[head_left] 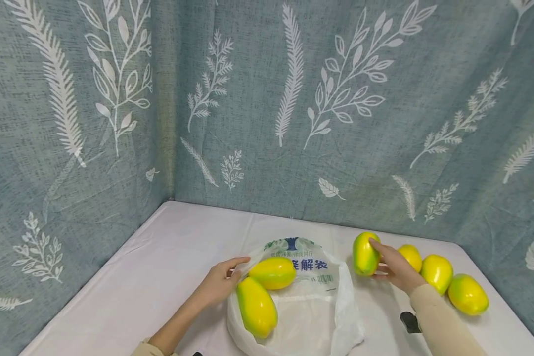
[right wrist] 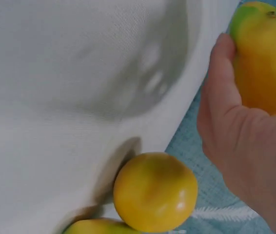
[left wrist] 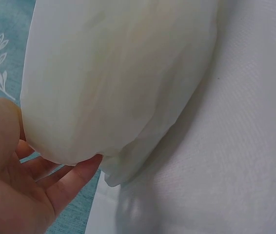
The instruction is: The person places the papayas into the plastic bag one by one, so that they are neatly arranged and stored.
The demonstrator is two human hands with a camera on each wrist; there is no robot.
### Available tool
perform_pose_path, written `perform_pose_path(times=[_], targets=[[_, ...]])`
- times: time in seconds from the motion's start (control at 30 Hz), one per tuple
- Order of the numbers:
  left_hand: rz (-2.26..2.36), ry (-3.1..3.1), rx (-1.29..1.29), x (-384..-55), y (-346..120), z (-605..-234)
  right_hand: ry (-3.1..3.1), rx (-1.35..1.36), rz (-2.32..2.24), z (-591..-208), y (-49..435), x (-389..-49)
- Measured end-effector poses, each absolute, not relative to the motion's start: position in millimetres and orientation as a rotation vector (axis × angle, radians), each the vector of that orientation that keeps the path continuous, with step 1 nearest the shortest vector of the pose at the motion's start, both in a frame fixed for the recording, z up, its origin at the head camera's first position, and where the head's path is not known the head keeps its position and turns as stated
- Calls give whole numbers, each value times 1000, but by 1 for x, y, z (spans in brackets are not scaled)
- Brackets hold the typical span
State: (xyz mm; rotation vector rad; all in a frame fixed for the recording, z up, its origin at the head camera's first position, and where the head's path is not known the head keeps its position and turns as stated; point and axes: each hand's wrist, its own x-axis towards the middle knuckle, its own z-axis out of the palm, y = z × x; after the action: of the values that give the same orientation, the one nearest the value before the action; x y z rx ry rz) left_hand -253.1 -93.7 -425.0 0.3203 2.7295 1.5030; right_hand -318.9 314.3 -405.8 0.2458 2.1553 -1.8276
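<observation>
A thin white plastic bag with printed green and blue marks lies open on the table. Two yellow-green papayas are inside it, by its left side. My left hand grips the bag's left rim; in the left wrist view its fingers curl under the bag's edge. To the right of the bag, my right hand holds another papaya above the table, thumb and fingers around it. That held papaya also shows in the right wrist view, at the upper right.
Several more papayas sit in a row on the right of the white-covered table, partly behind my right forearm. A small black object shows beside the right sleeve. Patterned blue-green curtains surround the table's back and sides.
</observation>
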Motion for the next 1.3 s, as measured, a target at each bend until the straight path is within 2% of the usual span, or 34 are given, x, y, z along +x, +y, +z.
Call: perform_pose_path(times=[0.23,0.43,0.9,1.1,1.3], targets=[[1477,2736,305,-254,-96,-427,1734,301,-2188,-399,312,-310],[1481,2732,296,-253,-97,-428,1502,214,-2342,-390,307,-305],[1506,2728,318,-253,-97,-427,1496,-3,-2234,-377,257,-291],[1508,2730,327,-253,-96,-425,1547,-199,-2076,-380,235,-283],[1523,2724,343,-253,-94,-423,1516,-240,-1972,-390,221,-278]])
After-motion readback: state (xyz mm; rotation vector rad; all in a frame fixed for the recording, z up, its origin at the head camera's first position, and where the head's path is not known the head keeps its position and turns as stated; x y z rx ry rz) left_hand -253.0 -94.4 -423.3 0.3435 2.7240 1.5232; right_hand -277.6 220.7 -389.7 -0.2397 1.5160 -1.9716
